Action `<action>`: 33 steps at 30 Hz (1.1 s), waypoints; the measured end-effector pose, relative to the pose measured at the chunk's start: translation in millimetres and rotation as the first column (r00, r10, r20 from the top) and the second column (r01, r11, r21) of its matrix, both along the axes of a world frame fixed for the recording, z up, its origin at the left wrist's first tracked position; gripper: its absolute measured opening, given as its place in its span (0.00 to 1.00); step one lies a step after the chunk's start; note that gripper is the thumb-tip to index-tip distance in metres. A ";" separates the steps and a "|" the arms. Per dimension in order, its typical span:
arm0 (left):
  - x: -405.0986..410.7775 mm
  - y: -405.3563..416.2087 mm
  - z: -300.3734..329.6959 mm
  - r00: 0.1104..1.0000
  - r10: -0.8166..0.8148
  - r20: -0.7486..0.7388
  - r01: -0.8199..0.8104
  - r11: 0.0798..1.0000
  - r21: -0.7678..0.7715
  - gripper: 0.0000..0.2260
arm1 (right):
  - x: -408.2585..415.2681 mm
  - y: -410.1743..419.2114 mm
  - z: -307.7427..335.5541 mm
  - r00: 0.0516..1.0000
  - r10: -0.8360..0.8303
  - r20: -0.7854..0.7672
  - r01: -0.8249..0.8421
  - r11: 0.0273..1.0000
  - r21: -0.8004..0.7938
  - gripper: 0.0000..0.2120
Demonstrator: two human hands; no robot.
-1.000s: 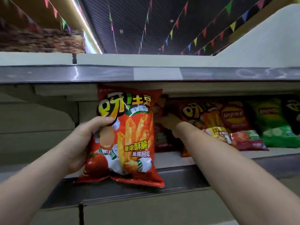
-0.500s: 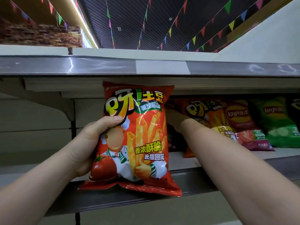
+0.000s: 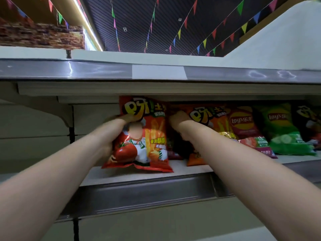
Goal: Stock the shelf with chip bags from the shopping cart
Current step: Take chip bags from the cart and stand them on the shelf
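The left hand grips a red chip bag by its left edge, thumb curled over the front, holding it upright with its bottom seam on the shelf. The bag shows yellow fries, a tomato and bold yellow lettering. The right hand reaches behind an orange chip bag standing just beside; its grip cannot be told.

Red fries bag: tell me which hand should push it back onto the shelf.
Left. The left hand already grips the red fries bag by its side, upright over the shelf edge. The right hand reaches in beside the orange fries bag, apparently keeping the slot open.
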State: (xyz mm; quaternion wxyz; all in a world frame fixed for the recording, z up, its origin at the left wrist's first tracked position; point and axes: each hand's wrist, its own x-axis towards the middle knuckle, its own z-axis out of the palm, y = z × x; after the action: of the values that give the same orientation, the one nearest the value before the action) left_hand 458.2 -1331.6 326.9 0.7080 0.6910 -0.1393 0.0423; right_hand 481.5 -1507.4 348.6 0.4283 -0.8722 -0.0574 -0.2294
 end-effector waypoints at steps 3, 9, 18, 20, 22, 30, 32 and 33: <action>9.9 -13.5 1.4 0.993 0.105 0.058 -0.106 0.994 0.005 0.10 | -20.4 -15.0 4.6 0.950 -0.232 0.210 0.266 0.952 -0.151 0.16; 26.2 -37.1 -3.8 0.987 0.138 0.083 -0.148 0.980 0.131 0.29 | -27.2 -64.2 -15.7 0.853 -0.522 -0.011 0.462 0.764 -0.451 0.31; 24.9 -43.3 -18.5 0.999 0.049 0.006 -0.048 0.958 0.284 0.20 | -4.4 -65.9 -38.1 0.911 -0.329 0.249 0.367 0.922 -0.123 0.30; 20.0 -43.9 -22.4 0.999 0.052 0.005 -0.050 0.944 0.325 0.13 | -4.5 -69.4 -37.7 0.932 -0.301 0.200 0.334 0.930 -0.156 0.30; 20.3 -42.1 -23.8 0.997 0.070 -0.030 -0.056 0.944 0.326 0.08 | -7.5 -71.3 -34.5 0.942 -0.293 0.164 0.322 0.926 -0.199 0.30; 8.8 -35.4 -19.0 0.992 0.110 -0.061 -0.066 0.869 0.491 0.24 | -34.4 -63.5 -35.7 0.950 -0.304 0.073 0.302 0.829 -0.470 0.29; -0.1 -39.2 -18.0 0.989 0.143 -0.048 -0.103 0.875 0.473 0.32 | -39.5 -64.8 -33.1 0.946 -0.298 0.131 0.324 0.838 -0.438 0.30; -5.2 -41.5 -17.9 0.979 0.201 -0.012 -0.174 0.871 0.460 0.33 | -42.5 -63.6 -30.5 0.938 -0.306 0.164 0.347 0.835 -0.426 0.29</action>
State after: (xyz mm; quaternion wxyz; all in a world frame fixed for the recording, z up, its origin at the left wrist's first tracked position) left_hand 453.1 -1373.1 309.1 0.5223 0.8490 -0.0566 0.0564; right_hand 439.0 -1571.0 318.1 0.1670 -0.9329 0.0217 -0.3183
